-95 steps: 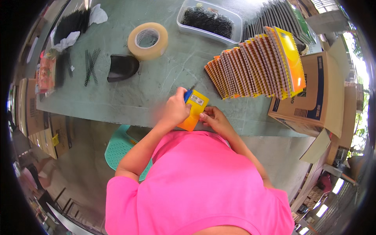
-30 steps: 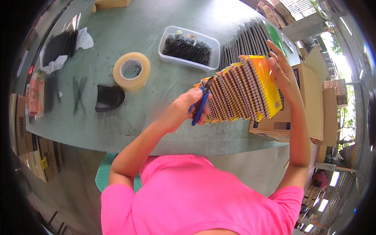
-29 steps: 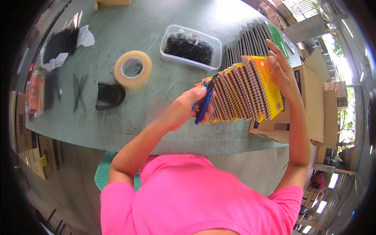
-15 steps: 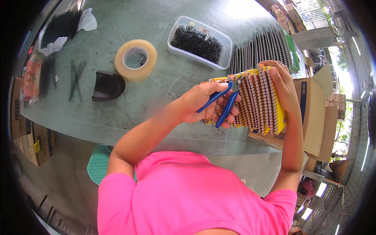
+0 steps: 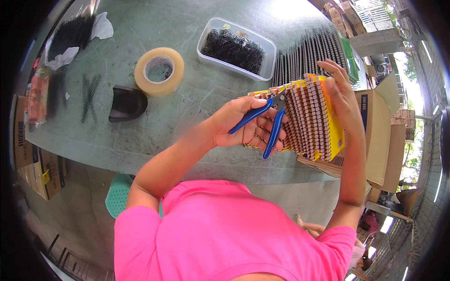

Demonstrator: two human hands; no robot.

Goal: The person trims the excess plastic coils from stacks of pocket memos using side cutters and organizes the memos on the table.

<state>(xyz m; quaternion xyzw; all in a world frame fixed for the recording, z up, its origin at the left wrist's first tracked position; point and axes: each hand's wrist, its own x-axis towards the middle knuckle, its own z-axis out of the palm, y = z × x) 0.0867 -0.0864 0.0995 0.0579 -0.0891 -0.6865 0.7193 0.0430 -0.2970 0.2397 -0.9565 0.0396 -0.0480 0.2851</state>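
A pair of blue-handled cutters (image 5: 273, 133) is in my left hand (image 5: 234, 120), one handle under the thumb and the other across the fingers. Its handles are spread, and its jaws point at the top edge of a row of spiral-bound notebooks (image 5: 307, 117). Yellow covers and brown coil bindings show on these. At the right end of the row is my right hand (image 5: 346, 100), fingers stretched out and lifted at the tips, the palm side near the yellow end cover. Whether the palm touches that cover I cannot tell.
A clear tub (image 5: 236, 50) of black coil scraps stands behind the notebooks. More black-coiled books (image 5: 311, 51) are at the far right, beside an open carton (image 5: 377, 136). A tape roll (image 5: 159, 72), a black curved piece (image 5: 127, 104) and loose black coils (image 5: 90, 98) lie on the left.
My right hand's fingers have lifted and straightened away from the notebooks' top edge. The cutters have shifted slightly left, their handles a bit wider apart. A person has come into view at lower right.
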